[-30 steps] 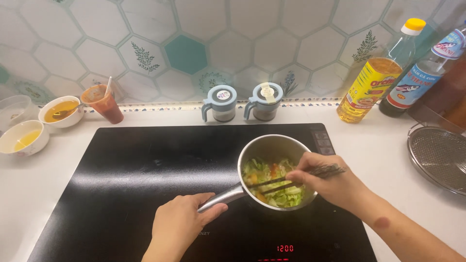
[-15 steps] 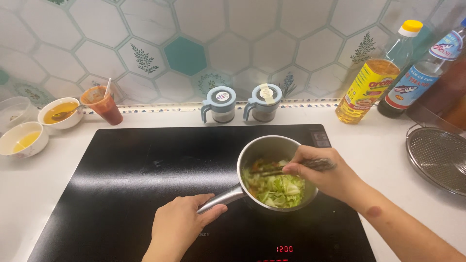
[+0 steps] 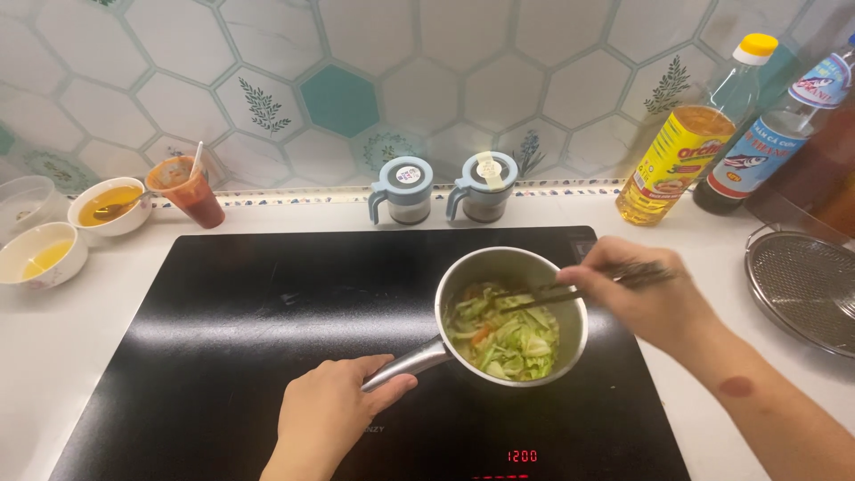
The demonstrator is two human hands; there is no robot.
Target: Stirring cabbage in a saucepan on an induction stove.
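Observation:
A small steel saucepan (image 3: 570, 312) stands on the black induction hob (image 3: 249, 338), filled with cut cabbage and carrot pieces (image 3: 508, 338). My left hand (image 3: 334, 414) grips the pan's steel handle (image 3: 408, 363) at the lower left. My right hand (image 3: 637, 298) is over the pan's right rim and holds a pair of dark chopsticks (image 3: 570, 292), whose tips reach into the vegetables.
Two lidded blue-grey seasoning jars (image 3: 401, 190) stand behind the hob. At the left are two small bowls of yellow liquid (image 3: 43, 254), a clear bowl and a cup of red sauce (image 3: 185, 190). An oil bottle (image 3: 681, 151), a sauce bottle (image 3: 766, 134) and a mesh strainer (image 3: 802, 285) are at the right.
My right hand has shifted the chopsticks up and back across the pan, and the vegetables have been turned over. My left hand stays on the handle.

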